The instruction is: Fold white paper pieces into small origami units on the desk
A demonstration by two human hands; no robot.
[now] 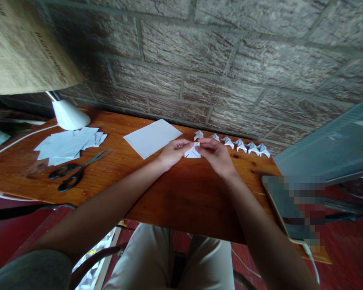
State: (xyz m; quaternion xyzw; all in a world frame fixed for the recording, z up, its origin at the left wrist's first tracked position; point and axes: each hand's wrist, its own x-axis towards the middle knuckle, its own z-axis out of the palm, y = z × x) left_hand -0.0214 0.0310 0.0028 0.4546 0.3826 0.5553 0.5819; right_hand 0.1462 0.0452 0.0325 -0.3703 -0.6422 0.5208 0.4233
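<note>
Between my two hands, just above the wooden table (181, 189), is a small folded piece of white paper (192, 151). My left hand (176, 153) pinches its left side between thumb and fingers. On its right side my right hand (216, 155) grips with thumb and fingertips. Crease lines show on the paper's front; its upper part is partly covered by my fingers. Behind my hands, several small folded paper shapes (240, 145) stand in a row along the wall side of the table. One of them (199, 135) sits directly beyond the piece I hold.
A white sheet (153, 138) lies left of my hands. Farther left are scissors (78, 171) with black handles, a pile of paper pieces (69, 145) and a lamp base (70, 114). A flat device (290, 209), blurred out, rests at the right edge. A stone-patterned wall (193, 72) borders the back.
</note>
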